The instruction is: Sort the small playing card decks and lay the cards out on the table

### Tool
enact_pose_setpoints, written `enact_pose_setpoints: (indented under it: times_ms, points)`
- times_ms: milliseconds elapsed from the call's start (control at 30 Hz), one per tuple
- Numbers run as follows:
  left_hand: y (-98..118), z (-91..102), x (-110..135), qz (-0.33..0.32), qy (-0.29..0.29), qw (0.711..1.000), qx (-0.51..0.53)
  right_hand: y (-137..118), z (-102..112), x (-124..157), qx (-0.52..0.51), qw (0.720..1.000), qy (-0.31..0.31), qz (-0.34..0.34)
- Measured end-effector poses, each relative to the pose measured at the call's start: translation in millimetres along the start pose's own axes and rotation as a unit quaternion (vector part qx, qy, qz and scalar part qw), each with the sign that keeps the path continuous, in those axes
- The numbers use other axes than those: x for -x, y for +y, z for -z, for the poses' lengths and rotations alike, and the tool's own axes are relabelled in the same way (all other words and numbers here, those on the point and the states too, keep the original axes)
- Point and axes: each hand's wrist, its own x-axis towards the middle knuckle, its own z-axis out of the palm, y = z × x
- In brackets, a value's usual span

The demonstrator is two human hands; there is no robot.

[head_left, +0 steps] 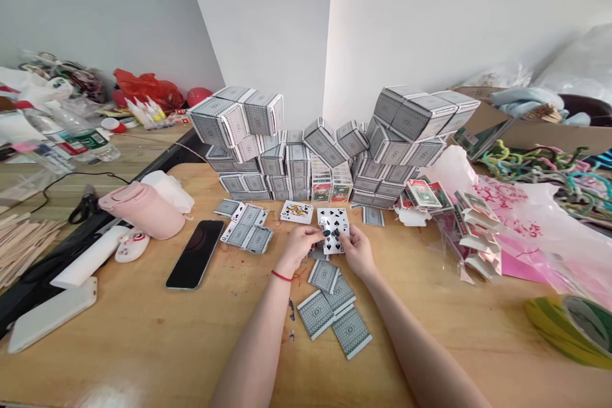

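My left hand [299, 243] and my right hand [356, 250] meet over the wooden table [143, 331], both pinching one face-up spade card [333, 229] from either side. A red string circles my left wrist. Just below the hands several face-down cards with grey patterned backs [333, 310] lie in a loose chain. A face-up court card [297, 211] rests a little beyond my left hand. Behind it all stands a wall of card cubes [306, 153] built from folded cards.
A black phone [196, 253] lies left of my hands, near a pink bottle [143, 207] on its side. More face-down cards [248, 229] sit by the phone. Card packs [444, 204] and pink plastic wrap [521, 223] spread at the right; a tape roll [574, 325] sits far right.
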Motion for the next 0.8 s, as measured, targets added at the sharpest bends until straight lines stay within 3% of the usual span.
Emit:
enact_pose_setpoints:
  times_ms: [400,800]
  points:
    - [-1,-4.0,1,0.005,0.026,0.999,-0.038,-8,0,2,-0.01,1.0,-0.003,-0.018]
    - [-17,-11.9,-5,-0.115,0.078,0.979,-0.15,-9,-3,4,-0.027,0.998,-0.027,-0.051]
